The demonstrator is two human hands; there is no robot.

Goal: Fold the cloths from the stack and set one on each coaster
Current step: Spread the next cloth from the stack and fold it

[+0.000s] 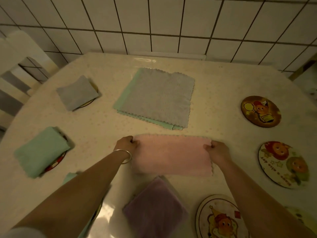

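Note:
A pink cloth (172,155), folded in half into a long strip, lies on the table in front of me. My left hand (127,144) pinches its far left corner and my right hand (217,150) pinches its far right corner. Behind it lies the stack of flat cloths (157,97), grey on top with green beneath. A folded grey cloth (77,92) and a folded green cloth (41,152) each rest on a coaster at the left. A folded purple cloth (154,208) sits near me. Three bare coasters lie at the right (260,111), (283,164), (221,219).
The table (103,127) has a pale, shiny patterned cover. A tiled wall (154,23) stands right behind it. A white chair (18,62) is at the far left. Another green cloth (70,176) shows partly under my left forearm.

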